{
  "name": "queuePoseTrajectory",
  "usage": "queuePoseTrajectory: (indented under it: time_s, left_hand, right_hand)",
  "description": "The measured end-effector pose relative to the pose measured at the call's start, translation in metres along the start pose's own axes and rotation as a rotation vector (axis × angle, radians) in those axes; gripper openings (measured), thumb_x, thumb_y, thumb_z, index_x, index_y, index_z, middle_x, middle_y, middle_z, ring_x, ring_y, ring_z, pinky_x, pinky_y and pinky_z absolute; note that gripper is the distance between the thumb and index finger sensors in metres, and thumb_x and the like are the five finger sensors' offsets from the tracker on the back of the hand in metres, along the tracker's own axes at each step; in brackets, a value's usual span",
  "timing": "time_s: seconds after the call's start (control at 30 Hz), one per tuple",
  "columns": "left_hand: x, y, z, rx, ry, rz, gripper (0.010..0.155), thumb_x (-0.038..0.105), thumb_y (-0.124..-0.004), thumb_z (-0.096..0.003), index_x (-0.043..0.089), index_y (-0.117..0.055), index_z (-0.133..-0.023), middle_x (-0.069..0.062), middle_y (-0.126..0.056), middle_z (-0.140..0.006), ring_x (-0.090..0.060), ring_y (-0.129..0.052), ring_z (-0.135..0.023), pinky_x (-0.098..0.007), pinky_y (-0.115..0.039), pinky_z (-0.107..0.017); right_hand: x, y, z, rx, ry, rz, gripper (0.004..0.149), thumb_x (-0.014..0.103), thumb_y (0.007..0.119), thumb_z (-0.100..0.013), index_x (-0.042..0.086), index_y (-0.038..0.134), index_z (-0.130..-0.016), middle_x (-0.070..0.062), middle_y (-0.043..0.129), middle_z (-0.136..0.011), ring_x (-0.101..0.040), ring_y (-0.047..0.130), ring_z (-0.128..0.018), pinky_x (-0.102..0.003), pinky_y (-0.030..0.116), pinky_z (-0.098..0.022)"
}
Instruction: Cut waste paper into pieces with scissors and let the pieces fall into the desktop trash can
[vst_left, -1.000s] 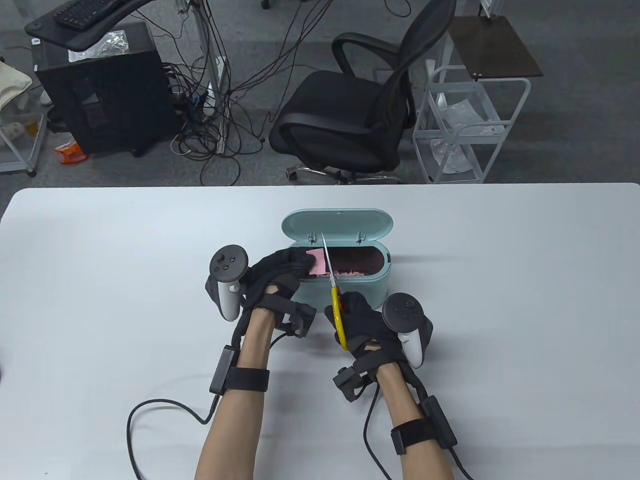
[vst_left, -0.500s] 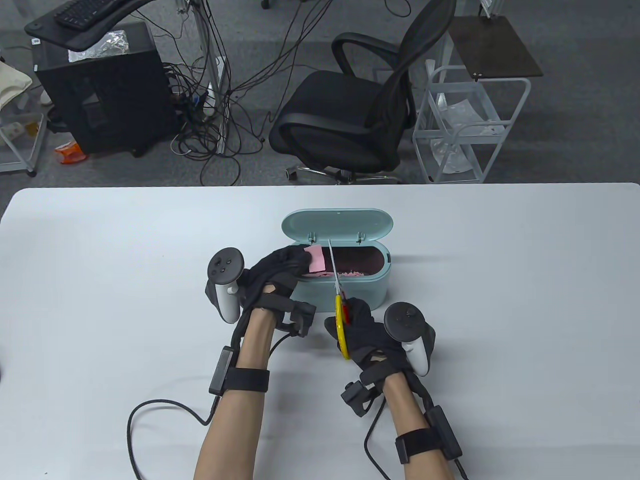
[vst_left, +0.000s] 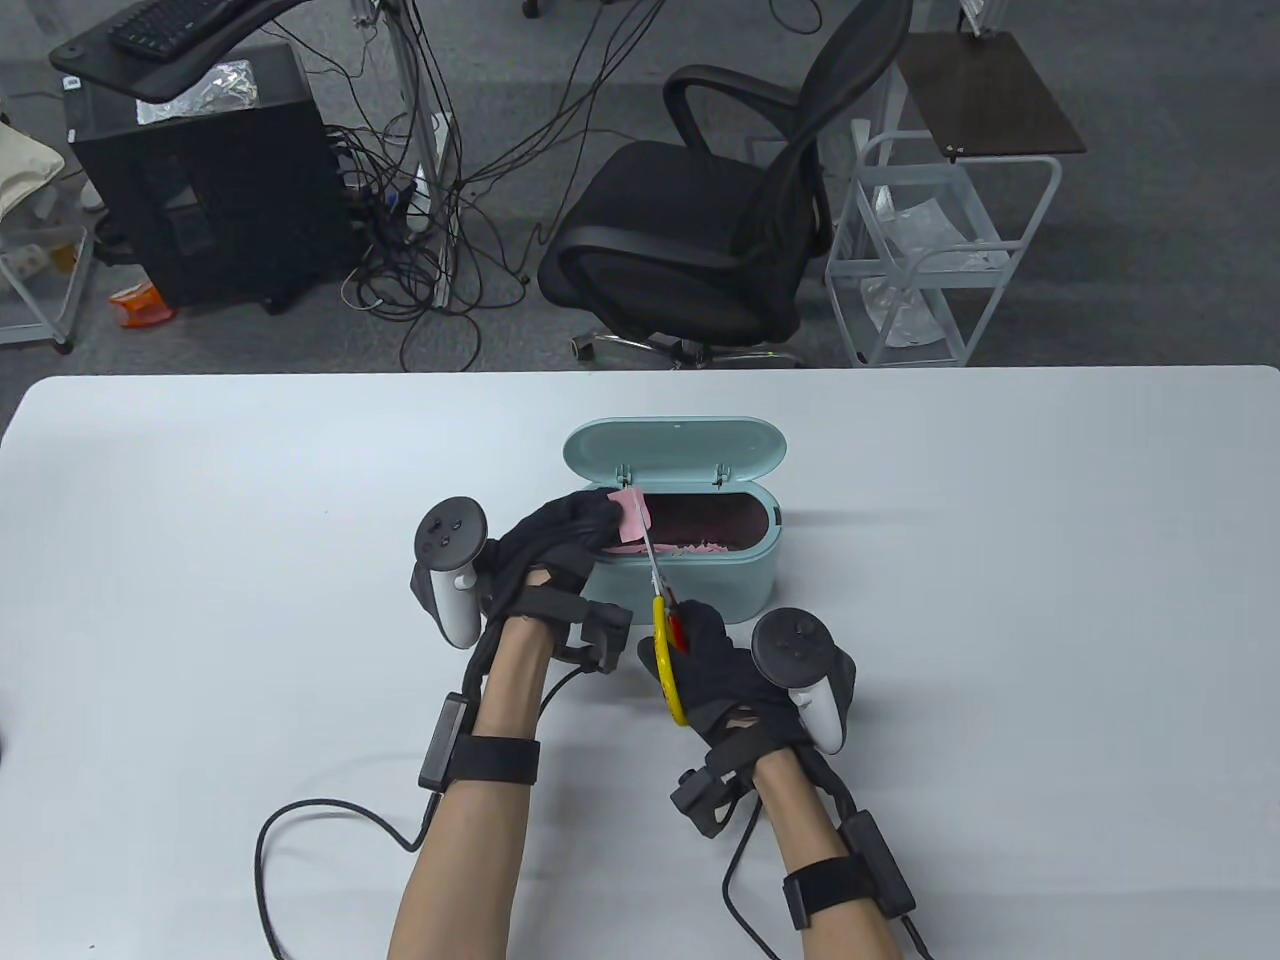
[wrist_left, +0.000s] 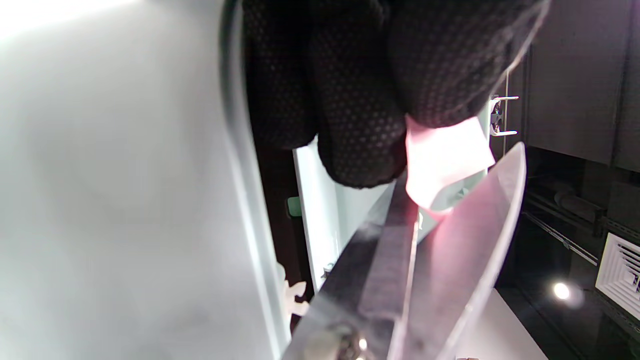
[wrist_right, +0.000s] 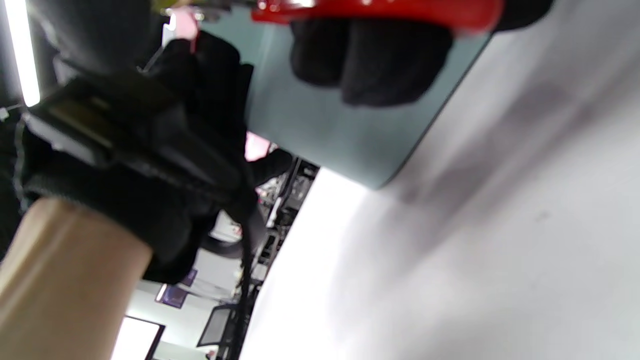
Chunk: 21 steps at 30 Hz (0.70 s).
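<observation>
A teal desktop trash can (vst_left: 690, 585) stands mid-table with its lid (vst_left: 675, 448) flipped back. My left hand (vst_left: 590, 525) hovers over the can's left end and pinches a small pink paper (vst_left: 632, 514) above the opening. My right hand (vst_left: 705, 640) grips the yellow-and-red scissors (vst_left: 662, 650) in front of the can, with the blades pointing up at the paper's lower edge. In the left wrist view the pink paper (wrist_left: 442, 160) hangs from my fingertips (wrist_left: 360, 125) just above the blades (wrist_left: 430, 270). Pink scraps (vst_left: 700, 547) lie inside the can.
The white table (vst_left: 1000, 560) extends wide on both sides of the can. Cables trail from both wrists near the front edge (vst_left: 300, 810). Beyond the far edge stand a black office chair (vst_left: 700, 240) and a white cart (vst_left: 940, 260).
My right hand has drawn the scissors back toward me and slightly left, so the blade tip no longer reaches past the paper. The left hand stays holding the paper over the can.
</observation>
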<state>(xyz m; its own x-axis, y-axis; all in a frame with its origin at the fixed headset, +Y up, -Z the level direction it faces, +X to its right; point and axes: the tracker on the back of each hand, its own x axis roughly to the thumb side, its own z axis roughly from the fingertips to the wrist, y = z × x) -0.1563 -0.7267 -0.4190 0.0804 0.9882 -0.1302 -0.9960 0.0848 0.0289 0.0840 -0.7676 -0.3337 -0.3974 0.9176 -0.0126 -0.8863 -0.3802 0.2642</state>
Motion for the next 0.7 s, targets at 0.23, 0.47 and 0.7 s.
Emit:
queuePoseTrajectory:
  time_s: [0.23,0.47,0.7]
  left_hand:
    - [-0.0003,-0.0013,0.0011,0.019,0.005,0.016,0.039,0.045,-0.088,-0.0423,0.028,-0.096,-0.077,0.012,-0.108,-0.063,-0.016,-0.100,-0.073,-0.066,-0.043,-0.074]
    - [0.0007,-0.0017,0.0008,0.017,0.000,-0.007,0.039,0.045,-0.088,-0.0424,0.028,-0.095,-0.077,0.011,-0.108,-0.064,-0.016,-0.100,-0.073,-0.067,-0.043,-0.074]
    - [0.0020,-0.0015,0.0007,0.003,-0.009,-0.031,0.039,0.044,-0.089,-0.0420,0.027,-0.096,-0.077,0.011,-0.108,-0.063,-0.017,-0.100,-0.073,-0.067,-0.043,-0.074]
  right_hand:
    - [0.0006,0.0006,0.0067,-0.015,0.001,0.025,0.090,0.068,0.068,-0.041,0.009,0.037,-0.100,-0.003,0.079,-0.079,-0.026,0.092,-0.050,-0.067,0.056,-0.067]
    - [0.0019,0.0032,0.0029,-0.008,0.003,0.028,0.089,0.068,0.068,-0.041,0.009,0.038,-0.100,-0.003,0.080,-0.078,-0.026,0.093,-0.050,-0.066,0.057,-0.066]
    - [0.0019,0.0002,-0.0028,-0.061,0.010,-0.008,0.082,0.062,0.069,-0.042,0.008,0.043,-0.098,0.000,0.084,-0.072,-0.022,0.095,-0.043,-0.062,0.064,-0.064]
